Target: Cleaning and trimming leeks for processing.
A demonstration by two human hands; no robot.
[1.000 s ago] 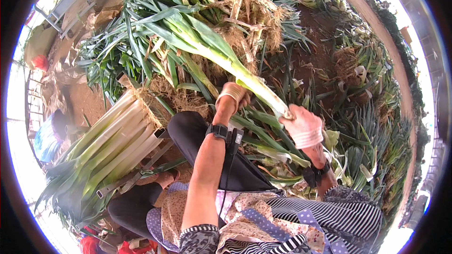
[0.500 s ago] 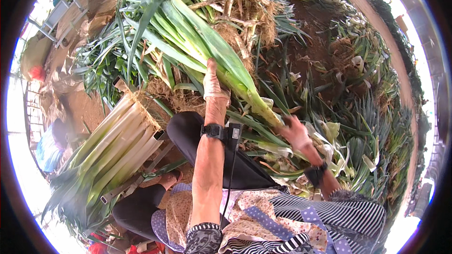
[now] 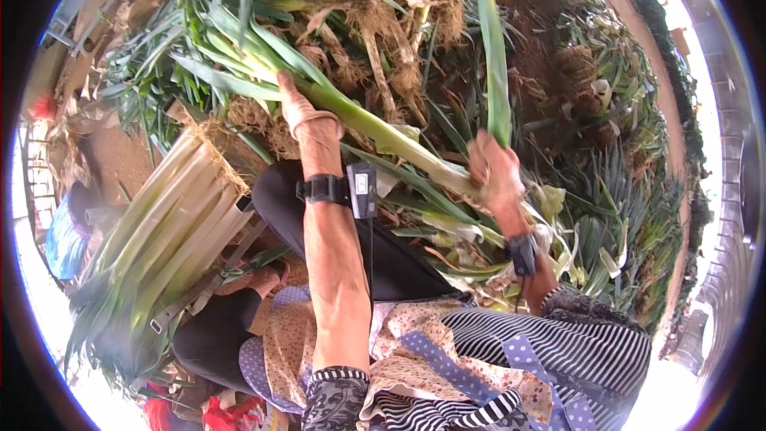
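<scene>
My left hand [image 3: 305, 113] is closed around a leek [image 3: 391, 140], which lies slanting across in front of me. Its green leaves fan out to the upper left, and its pale lower end points down to the right. By that lower end, my right hand [image 3: 496, 174] grips a long green leek leaf [image 3: 493, 72] that stands up from the fist, apart from the stalk along most of its length. Slight blur hides whether the right fingers also touch the stalk.
At left, a bundle of pale, peeled leeks [image 3: 171, 215] rests in a metal frame [image 3: 179, 311]. Rooted leeks [image 3: 391, 40] are heaped ahead. Stripped leaves [image 3: 590, 215] cover the ground at right. My dark-trousered knee [image 3: 279, 195] sits below the left forearm.
A leaf that lay along the leek has come away and now stands upright in my right hand. My left hand and the leek appear further left in view.
</scene>
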